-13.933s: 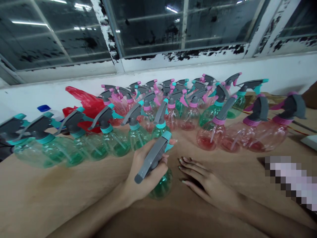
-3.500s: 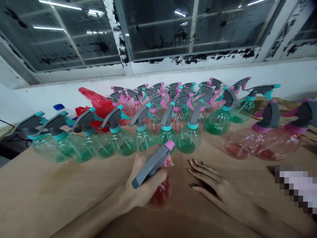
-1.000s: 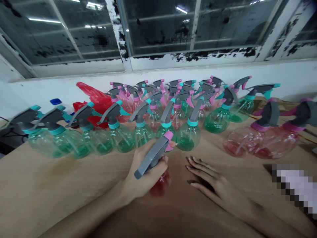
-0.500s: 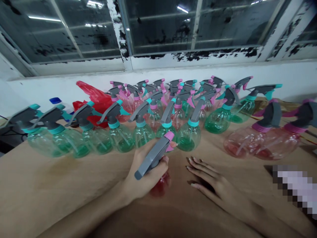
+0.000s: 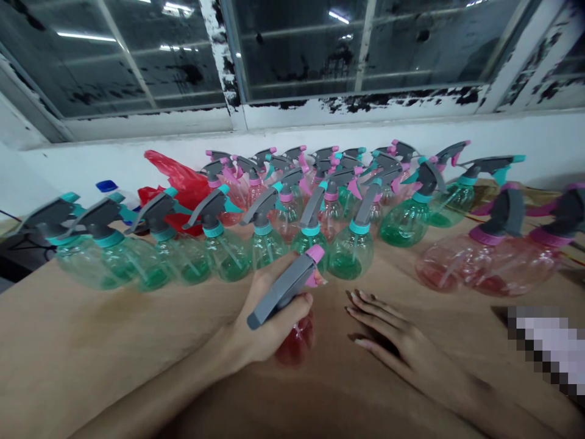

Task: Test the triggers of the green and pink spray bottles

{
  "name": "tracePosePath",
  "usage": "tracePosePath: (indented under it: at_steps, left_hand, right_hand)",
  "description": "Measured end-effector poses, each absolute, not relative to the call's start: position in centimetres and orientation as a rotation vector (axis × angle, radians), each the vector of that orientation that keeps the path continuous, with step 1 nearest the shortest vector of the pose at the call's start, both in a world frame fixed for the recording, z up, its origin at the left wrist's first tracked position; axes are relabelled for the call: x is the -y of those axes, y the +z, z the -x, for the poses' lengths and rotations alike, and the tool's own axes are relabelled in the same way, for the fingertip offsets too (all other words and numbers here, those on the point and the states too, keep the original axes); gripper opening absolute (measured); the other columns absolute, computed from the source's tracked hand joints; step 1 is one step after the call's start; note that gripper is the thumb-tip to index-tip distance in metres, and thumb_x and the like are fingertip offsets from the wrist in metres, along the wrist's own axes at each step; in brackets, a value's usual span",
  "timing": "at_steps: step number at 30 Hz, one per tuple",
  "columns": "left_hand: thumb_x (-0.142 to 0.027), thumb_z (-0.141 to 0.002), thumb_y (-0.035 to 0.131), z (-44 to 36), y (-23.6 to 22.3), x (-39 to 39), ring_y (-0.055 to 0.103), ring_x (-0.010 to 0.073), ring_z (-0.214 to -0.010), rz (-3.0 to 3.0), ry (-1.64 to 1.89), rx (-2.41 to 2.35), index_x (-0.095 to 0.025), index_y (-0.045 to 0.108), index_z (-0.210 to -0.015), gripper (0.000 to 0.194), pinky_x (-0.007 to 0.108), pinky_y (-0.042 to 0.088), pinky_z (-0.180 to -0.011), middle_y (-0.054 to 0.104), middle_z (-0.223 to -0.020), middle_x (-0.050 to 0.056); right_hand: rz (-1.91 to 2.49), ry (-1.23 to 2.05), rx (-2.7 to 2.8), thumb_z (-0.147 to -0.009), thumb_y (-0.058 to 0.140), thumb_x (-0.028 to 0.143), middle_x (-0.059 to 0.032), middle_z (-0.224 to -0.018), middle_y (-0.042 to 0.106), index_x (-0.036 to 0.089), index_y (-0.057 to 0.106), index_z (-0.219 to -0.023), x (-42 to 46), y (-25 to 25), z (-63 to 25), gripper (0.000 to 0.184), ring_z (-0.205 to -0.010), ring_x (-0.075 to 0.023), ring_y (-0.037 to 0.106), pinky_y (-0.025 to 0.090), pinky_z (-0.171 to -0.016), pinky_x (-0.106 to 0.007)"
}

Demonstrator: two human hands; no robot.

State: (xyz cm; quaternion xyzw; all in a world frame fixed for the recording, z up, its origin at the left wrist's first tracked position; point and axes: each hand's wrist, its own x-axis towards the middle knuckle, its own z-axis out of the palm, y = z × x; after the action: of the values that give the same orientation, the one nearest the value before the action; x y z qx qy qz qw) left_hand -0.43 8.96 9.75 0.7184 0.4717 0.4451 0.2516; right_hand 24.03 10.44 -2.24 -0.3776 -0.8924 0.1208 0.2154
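Observation:
My left hand (image 5: 262, 323) is wrapped round the neck of a pink spray bottle (image 5: 296, 344), under its grey trigger head with a pink nozzle. Red liquid shows in the bottle's lower part; the hand hides much of its neck and collar. To the right, my right hand (image 5: 395, 338) rests palm down on the wooden table (image 5: 150, 360), fingers stretched out, holding nothing. Just beyond the held bottle stands a row of green spray bottles (image 5: 226, 256) with turquoise collars and green liquid inside.
Two pink spray bottles (image 5: 439, 268) stand at the right. More pink and green bottles crowd the back by the wall, beside a red plastic bag (image 5: 183, 189) and a blue-capped bottle (image 5: 107, 186). A blurred-out pale object (image 5: 548, 341) lies at the right edge.
Almost nothing differs. The whole view has shifted very slightly, and both hands keep their places, the left still round the pink spray bottle.

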Motion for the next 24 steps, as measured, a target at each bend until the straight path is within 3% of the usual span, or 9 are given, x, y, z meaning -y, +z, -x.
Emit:
tracePosePath:
  at_steps: [3, 9, 16, 24]
  left_hand:
    - [-0.014, -0.070, 0.048, 0.5, 9.9, -9.0, 0.053, 0.0145, -0.058, -1.996, 1.138, -1.192, -0.024, 0.058, -0.082, 0.019, 0.027, 0.045, -0.051, 0.057, -0.069, -0.001]
    - [-0.015, -0.071, 0.049, 0.5, 10.0, -9.1, 0.057, 0.0155, -0.065, -1.984, 1.164, -1.125, -0.022, 0.054, -0.075, 0.009, 0.028, 0.048, -0.059, 0.058, -0.073, 0.000]
    - [-0.016, -0.071, 0.049, 0.4, 9.1, -9.7, 0.054, 0.0139, -0.058, -1.928, 1.191, -1.308, -0.022, 0.052, -0.079, 0.010, 0.026, 0.047, -0.054, 0.054, -0.067, -0.002]
    - [-0.014, -0.071, 0.051, 0.2, 8.8, -9.6, 0.051, 0.0111, -0.055, -1.906, 1.231, -1.323, -0.021, 0.048, -0.066, 0.009, 0.022, 0.045, -0.050, 0.051, -0.064, -0.003]
  right_hand:
    - [1.053, 0.340, 2.477, -0.088, 0.049, 0.036, 0.0011, -0.139, 0.044, 0.029, 0.044, -0.131, -10.4, -2.2, -24.1, 0.044, -0.129, -0.0209, 0.037, 0.035, -0.106, -0.043]
    - [1.044, 0.330, 2.503, -0.089, 0.048, 0.035, 0.0008, -0.140, 0.043, 0.028, 0.042, -0.133, -10.4, -2.2, -24.2, 0.044, -0.129, -0.0203, 0.036, 0.035, -0.105, -0.043]
    - [1.028, 0.341, 2.468, -0.088, 0.049, 0.034, -0.0002, -0.138, 0.046, 0.029, 0.044, -0.131, -10.4, -2.2, -24.1, 0.044, -0.128, -0.0211, 0.038, 0.036, -0.104, -0.043]
    - [1.043, 0.335, 2.479, -0.088, 0.049, 0.034, 0.0004, -0.138, 0.045, 0.028, 0.044, -0.132, -10.5, -2.2, -24.1, 0.044, -0.129, -0.0207, 0.036, 0.035, -0.105, -0.042]
